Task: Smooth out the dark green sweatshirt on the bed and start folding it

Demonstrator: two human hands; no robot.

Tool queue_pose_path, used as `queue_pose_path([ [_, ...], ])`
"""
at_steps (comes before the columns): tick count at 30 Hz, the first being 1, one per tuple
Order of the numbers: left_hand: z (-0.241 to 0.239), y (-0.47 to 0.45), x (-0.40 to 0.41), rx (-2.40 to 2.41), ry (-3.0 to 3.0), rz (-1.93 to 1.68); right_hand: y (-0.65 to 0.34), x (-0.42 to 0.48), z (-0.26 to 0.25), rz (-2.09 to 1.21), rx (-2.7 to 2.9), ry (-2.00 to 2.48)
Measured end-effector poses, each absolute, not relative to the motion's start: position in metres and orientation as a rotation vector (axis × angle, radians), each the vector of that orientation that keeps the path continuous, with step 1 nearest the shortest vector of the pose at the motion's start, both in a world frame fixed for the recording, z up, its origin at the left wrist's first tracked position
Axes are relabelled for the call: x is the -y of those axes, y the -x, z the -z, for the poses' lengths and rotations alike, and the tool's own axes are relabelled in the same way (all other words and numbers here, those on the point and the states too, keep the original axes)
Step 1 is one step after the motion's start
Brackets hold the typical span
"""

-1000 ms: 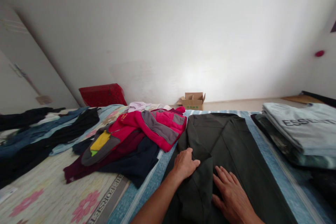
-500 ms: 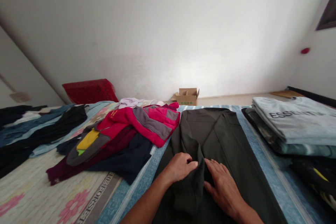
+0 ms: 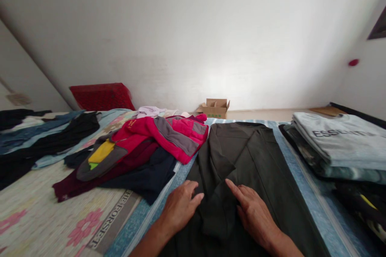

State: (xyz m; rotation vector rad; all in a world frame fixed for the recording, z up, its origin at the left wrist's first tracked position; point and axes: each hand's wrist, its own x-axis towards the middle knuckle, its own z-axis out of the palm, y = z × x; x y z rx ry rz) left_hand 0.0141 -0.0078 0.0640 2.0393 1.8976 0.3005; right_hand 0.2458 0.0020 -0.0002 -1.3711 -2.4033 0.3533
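A dark grey-green long garment (image 3: 265,168) lies spread out in front of me, its collar at the far end and one sleeve (image 3: 218,213) folded inward over the body. My left hand (image 3: 182,204) is at the garment's left side, thumb and fingers apart, holding nothing. On the other side of the sleeve, my right hand (image 3: 255,213) rests with its index finger stretched out, the fingertip touching the sleeve cloth. The fingers of the right hand are partly hidden under the palm.
A red and grey jacket (image 3: 150,132) lies on dark clothes to the left. Black trousers (image 3: 60,140) and jeans are at far left. Folded clothes, with a grey sweatshirt (image 3: 343,136) on top, stand at right. A cardboard box (image 3: 214,109) and red case (image 3: 101,96) are by the wall.
My left hand has let go of the sleeve and moved left and nearer to me. The sleeve now lies flatter. My right hand has stayed close to it, its fingers less spread.
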Motion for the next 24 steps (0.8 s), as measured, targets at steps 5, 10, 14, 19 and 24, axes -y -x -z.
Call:
queue_pose_path([
  [5, -0.055, 0.027, 0.032, -2.176, -1.927, -0.156, -0.235, -0.012, -0.024, -0.276, 2.622, 1.432],
  [10, -0.050, 0.041, 0.053, -2.160, -1.736, -0.095, -0.223, -0.038, -0.054, -0.303, 2.842, 1.508],
  [14, -0.043, 0.043, 0.061, -2.051, -1.630, -0.225, -0.214, -0.059, -0.066, -0.385, 2.893, 1.473],
  [19, -0.023, 0.054, 0.062, -1.988, -1.521, -0.378, -0.209, -0.074, -0.066, -0.487, 2.815, 1.438],
  [24, -0.008, 0.061, 0.065, -1.892, -1.408, -0.349, -0.215, -0.101, -0.061, -0.733, 2.543, 1.331],
])
